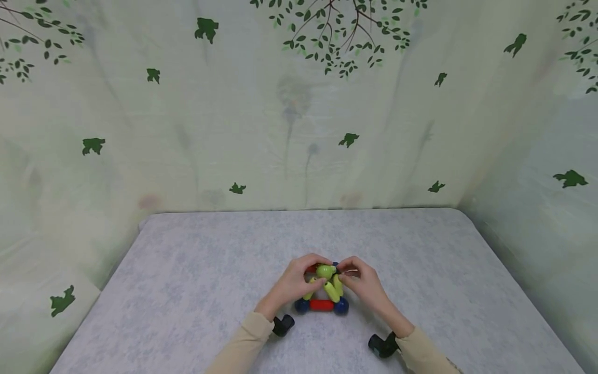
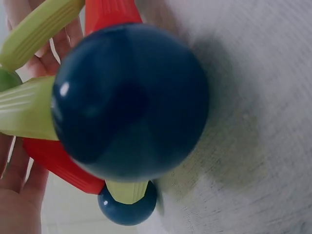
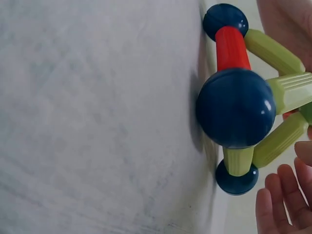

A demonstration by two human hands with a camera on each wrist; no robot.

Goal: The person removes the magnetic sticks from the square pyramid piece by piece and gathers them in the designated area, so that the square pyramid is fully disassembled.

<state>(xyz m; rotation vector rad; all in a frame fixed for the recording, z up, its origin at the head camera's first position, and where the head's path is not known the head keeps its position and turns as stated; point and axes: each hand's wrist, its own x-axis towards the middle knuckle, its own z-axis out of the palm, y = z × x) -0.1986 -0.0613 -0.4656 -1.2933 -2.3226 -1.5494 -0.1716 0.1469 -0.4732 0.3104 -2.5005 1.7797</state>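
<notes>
A ball-and-stick toy frame stands on the table, with dark blue balls (image 1: 341,305) at its lower corners and a red rod (image 1: 322,305) along its front. Yellow-green rods (image 3: 280,139) slant upward from the corners. At the top sits a green ball (image 1: 325,271), which my left hand (image 1: 293,279) holds between thumb and forefinger. From the other side my right hand (image 1: 365,283) pinches at the upper part of a yellow-green rod (image 1: 338,285); its fingertips partly hide the contact. Near the right hand, the other fingers (image 3: 287,190) spread loosely beside the frame.
A pale grey, mottled cloth covers the table (image 1: 201,270). Light curtains (image 1: 243,114) with leaf prints hang behind and at both sides. Black wrist cameras (image 1: 283,325) sit under both forearms, close to the tabletop.
</notes>
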